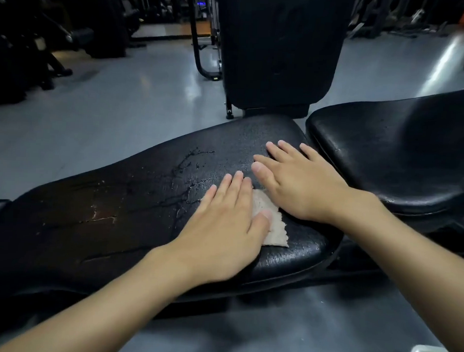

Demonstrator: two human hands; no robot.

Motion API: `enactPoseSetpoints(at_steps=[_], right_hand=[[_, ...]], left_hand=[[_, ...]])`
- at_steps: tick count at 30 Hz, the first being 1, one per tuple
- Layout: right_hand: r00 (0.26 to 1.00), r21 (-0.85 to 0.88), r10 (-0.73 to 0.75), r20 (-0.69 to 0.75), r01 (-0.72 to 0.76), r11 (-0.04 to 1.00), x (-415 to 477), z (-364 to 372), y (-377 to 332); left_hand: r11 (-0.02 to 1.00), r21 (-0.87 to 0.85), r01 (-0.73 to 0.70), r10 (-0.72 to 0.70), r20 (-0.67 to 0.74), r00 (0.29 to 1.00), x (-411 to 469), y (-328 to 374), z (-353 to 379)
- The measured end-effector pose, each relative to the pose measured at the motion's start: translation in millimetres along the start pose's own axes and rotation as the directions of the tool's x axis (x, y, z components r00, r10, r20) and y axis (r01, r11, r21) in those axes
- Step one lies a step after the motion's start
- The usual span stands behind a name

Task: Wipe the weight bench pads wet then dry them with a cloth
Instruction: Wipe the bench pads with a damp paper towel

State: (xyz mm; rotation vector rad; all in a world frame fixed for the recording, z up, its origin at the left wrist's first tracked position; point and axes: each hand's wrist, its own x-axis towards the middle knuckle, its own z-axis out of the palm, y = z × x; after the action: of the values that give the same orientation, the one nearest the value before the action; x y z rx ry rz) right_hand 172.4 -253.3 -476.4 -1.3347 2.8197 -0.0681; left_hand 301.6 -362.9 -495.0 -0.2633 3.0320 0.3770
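Bench pad [123, 197] streaked wet, wiping underway: your left hand [223, 223] flat on cloth [266, 214], right hand [297, 184] flat beside; sweep leftward next

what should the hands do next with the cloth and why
The left hand and right hand lie flat near the right end of the pad, with the cloth partly under them. Water streaks lie just left of it. Probably best to slide the cloth left across them.
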Motion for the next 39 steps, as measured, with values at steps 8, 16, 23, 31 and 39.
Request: enactPoseSetpoints(at_steps=[8,16,23,31,39], right_hand=[[0.999,-0.054,-0.026,-0.043,0.024,0.998,-1.5,2.1,-0.3],[1.0,-0.052,0.004,0.014,-0.003,0.999,-5.9,-7.7,-8.9],[0.999,-0.02,0.053,0.004,-0.053,0.998,1.3,-4.6,-14.8],[0.997,-0.078,0.077,-0.017,-0.078,0.994,6.6,0.4,-16.9],[0.995,-0.065,0.077,-0.059,-0.081,0.995,5.0,-1.1,-18.9]], left_hand=[[1.0,0.02,0.022,-0.022,0.036,0.999,57.9,-33.0,-11.4],[0.998,-0.037,0.055,-0.057,-0.056,0.997,143.1,-74.2,-21.5],[0.991,-0.031,0.13,-0.132,-0.091,0.987,184.6,-83.5,-49.1],[0.998,-0.028,0.047,-0.05,-0.094,0.994,146.4,-93.1,-27.4],[0.988,0.058,-0.141,0.14,0.014,0.99,20.2,-67.5,-5.0]])
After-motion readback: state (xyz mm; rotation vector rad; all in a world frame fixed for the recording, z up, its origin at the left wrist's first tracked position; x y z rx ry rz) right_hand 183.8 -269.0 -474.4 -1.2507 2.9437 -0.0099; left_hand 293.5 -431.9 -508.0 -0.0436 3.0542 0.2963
